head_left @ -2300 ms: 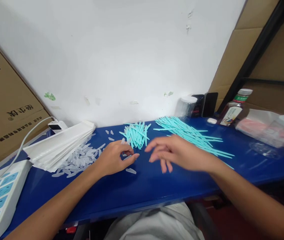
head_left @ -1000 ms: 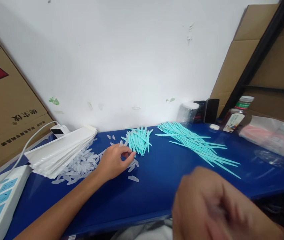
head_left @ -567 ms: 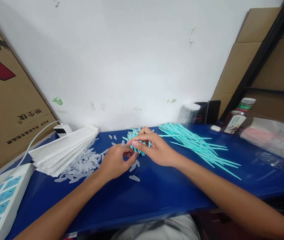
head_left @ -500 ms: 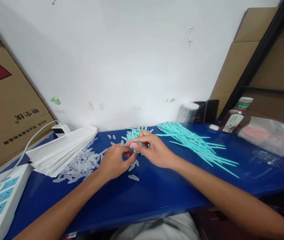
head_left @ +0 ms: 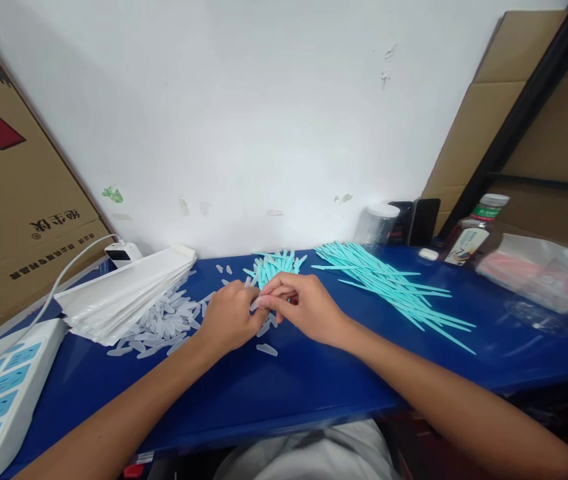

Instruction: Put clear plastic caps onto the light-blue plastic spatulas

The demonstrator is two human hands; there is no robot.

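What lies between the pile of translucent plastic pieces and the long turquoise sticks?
In the head view: the left hand, right hand, a smaller turquoise pile and some loose translucent pieces.

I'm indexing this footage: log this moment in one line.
left hand: grip hidden | right hand: pinching small, translucent, plastic-looking sliver beside left hand | behind hands: piled slim, turquoise, plastic-looking sticks

Right hand: fingertips pinch translucent piece, touching left hand. Turquoise-piece cluster just behind hands. Long turquoise sticks at right; translucent-piece pile at left, beside white sleeves.
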